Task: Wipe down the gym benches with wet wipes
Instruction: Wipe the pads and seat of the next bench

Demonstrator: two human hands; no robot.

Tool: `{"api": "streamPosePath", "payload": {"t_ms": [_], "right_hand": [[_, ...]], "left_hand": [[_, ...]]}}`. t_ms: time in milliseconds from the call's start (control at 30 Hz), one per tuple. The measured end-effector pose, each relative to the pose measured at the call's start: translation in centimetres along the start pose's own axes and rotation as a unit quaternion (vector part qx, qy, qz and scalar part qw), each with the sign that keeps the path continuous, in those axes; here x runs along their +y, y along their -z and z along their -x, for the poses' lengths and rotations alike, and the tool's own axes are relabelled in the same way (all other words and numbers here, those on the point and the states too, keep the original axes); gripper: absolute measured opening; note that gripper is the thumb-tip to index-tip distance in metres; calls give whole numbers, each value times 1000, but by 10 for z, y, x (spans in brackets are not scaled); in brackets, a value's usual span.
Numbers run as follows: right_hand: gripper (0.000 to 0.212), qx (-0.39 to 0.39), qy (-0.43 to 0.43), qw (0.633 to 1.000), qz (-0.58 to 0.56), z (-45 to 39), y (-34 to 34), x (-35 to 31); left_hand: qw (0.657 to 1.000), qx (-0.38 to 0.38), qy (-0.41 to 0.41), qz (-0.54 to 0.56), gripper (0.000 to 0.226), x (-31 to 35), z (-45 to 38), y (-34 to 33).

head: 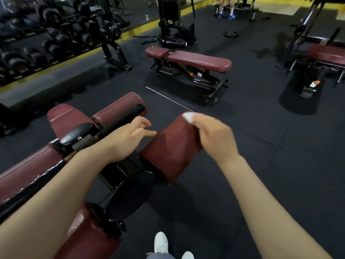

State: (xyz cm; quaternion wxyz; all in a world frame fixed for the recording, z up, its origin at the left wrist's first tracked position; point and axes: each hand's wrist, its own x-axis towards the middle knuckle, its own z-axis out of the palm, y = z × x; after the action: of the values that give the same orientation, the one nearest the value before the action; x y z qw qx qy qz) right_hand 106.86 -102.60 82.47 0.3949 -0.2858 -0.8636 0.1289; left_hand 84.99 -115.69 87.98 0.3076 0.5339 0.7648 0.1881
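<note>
Where the right hand (214, 135) curls round a crumpled white wipe (188, 116), it presses that wipe against the far top edge of a maroon roller pad (171, 146). The wipe shows only as a small wad sticking out past the fingers; how much lies under the palm cannot be told. The pad is a fat padded cylinder with worn, slightly glossy vinyl, lying just right of the near bench's (28, 171) black frame. The left hand (128, 139) hovers over that frame with fingers loosely spread and pointing toward the pad, holding nothing; whether its fingertips touch the pad cannot be told.

A black handle (121, 120) runs diagonally under the left wrist, and a second maroon roller (119, 107) lies beyond it. A black round cap (128, 195) stands out below the pad, beside another maroon roller (89, 234) at the bottom edge. The near bench's long pad stretches off to the left, its seam cracked and peeling.

Across the dark rubber floor (261, 165), well apart, stands a flat maroon bench (197, 59) on a black frame, with a third bench (326, 55) at the right edge. A dumbbell rack (56, 38) lines the left wall. White shoes (161, 242) show at the bottom.
</note>
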Motion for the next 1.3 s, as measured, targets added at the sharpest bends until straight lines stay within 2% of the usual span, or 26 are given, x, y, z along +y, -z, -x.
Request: {"api": "streamPosePath", "payload": {"t_ms": [33,67,133,200,233,267,333,367,400,433,467,533,600,633,733,767,800,867,967,1000,1033,1100,1133,1167,1233,1300], "right_hand": [[37,6,-46,999,5,1,-1,2],[36,-4,-31,999,2,7,-6,-8],[33,-81,113,990,-38,30,-14,-43],[31,-153,255,952,-71,45,-13,-55],[32,-154,276,946,-76,40,-11,-45],[33,-127,253,957,-71,29,-9,-27],[37,-55,102,993,-31,1,2,8],[40,-33,30,999,-7,-7,9,17],[43,-29,0,1000,2,-7,12,18],[42,-25,17,1000,-5,-2,9,9],[39,-37,76,996,-29,9,6,-7],[36,-106,233,963,-82,39,0,-39],[37,-157,305,936,-81,49,-1,-42],[40,-144,282,945,-83,43,0,-31],[38,-15,54,998,-26,5,7,8],[38,-2,1,1000,-3,-1,8,10],[37,-3,-5,1000,2,1,2,4],[33,-33,94,994,-45,21,-9,-25],[34,-120,265,953,-79,50,-10,-46],[37,-122,265,953,-82,46,-8,-37],[40,-96,221,967,-82,38,-7,-22],[39,-10,69,997,-43,15,-2,6],[37,13,4,1000,-18,9,0,10],[35,22,-14,1000,-8,10,-2,4],[31,-14,84,996,-42,25,-13,-29],[33,-94,226,966,-79,49,-19,-59]], "left_hand": [[1000,0,-17,3,39,4,4,-2],[1000,0,-29,-6,44,8,9,-6],[999,2,-25,-23,48,11,11,-13],[999,4,13,-29,54,9,6,-14],[999,1,34,-37,54,4,1,-12],[998,-3,50,-46,47,0,-5,-9],[997,-21,60,-44,32,-8,-9,-5],[998,-27,50,-17,34,-10,-7,-5],[999,-26,35,12,41,-9,-4,-5],[999,-20,20,29,48,-7,0,-6],[999,-14,8,31,50,-4,3,-8],[1000,1,-14,6,47,-4,3,-15],[1000,2,-5,-3,54,-3,-1,-18],[1000,0,8,-9,56,-4,-5,-17],[999,-26,40,-16,56,-3,-11,-12],[999,-30,39,7,55,-4,-10,-11],[998,-28,36,37,55,-3,-7,-11],[997,-17,22,66,55,-4,-1,-12],[999,-24,20,42,50,-4,4,-14],[998,-27,27,40,50,-5,3,-14],[998,-32,39,32,50,-5,1,-14],[997,-44,55,13,57,-7,-3,-13],[997,-49,60,9,57,-7,-4,-13],[997,-49,59,12,52,-8,-5,-12],[997,-38,54,31,41,-7,-1,-8],[997,-27,31,62,47,-4,2,-7]]}}
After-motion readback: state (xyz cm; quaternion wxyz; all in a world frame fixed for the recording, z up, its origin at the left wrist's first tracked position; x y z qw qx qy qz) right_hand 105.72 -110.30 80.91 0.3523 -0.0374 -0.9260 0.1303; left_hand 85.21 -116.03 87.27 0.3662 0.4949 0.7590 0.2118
